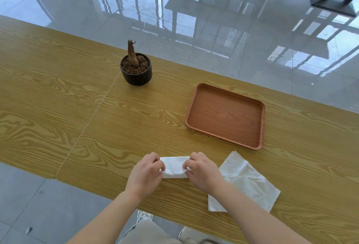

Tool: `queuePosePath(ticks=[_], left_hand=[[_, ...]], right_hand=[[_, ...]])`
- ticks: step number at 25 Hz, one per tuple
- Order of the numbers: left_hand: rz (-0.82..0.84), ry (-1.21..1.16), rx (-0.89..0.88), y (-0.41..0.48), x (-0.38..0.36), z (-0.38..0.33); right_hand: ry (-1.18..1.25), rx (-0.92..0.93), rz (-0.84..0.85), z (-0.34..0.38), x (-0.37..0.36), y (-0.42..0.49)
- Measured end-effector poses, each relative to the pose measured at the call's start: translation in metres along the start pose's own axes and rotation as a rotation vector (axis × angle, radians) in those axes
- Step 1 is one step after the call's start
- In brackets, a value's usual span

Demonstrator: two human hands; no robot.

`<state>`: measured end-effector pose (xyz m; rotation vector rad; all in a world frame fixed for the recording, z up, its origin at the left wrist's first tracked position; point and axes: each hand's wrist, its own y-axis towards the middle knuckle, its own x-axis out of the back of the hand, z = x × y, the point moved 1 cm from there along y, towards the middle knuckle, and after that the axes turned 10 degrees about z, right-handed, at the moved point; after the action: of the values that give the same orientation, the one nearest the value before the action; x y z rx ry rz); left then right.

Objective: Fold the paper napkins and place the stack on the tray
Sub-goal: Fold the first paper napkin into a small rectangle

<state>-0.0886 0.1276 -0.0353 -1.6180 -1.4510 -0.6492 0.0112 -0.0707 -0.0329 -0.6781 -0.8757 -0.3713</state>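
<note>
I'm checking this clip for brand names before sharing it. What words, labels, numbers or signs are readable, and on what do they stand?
None: no text can be read anywhere.
The folded napkin, pinched by the left hand and right hand, the loose napkins, the tray, the plant pot and the table all show plain surfaces.

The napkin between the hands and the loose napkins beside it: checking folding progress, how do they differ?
The napkin between the hands is folded into a small strip; the loose napkins lie opened out and rumpled. The left hand and right hand pinch the napkin between the hands at its ends; no fingers hold the loose napkins. Both are white paper on the table, outside the tray.
</note>
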Motion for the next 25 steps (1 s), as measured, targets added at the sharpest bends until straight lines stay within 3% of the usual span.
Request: queuePosePath(ticks=[3, 7, 14, 25], left_hand=[[-0.005, 0.130, -0.060, -0.005, -0.002, -0.002], [-0.017, 0.232, -0.083, -0.007, -0.012, -0.014], [0.200, 0.431, -0.073, -0.018, -0.049, -0.008], [0.225, 0.463, -0.148, -0.027, -0.049, 0.001]], right_hand=[[-0.017, 0.020, 0.025, 0.000, -0.002, -0.003], [-0.049, 0.044, -0.147, 0.003, -0.007, -0.013], [-0.284, -0.070, 0.153, 0.003, -0.043, -0.018], [-0.344, -0.014, 0.122, -0.005, -0.050, -0.031]])
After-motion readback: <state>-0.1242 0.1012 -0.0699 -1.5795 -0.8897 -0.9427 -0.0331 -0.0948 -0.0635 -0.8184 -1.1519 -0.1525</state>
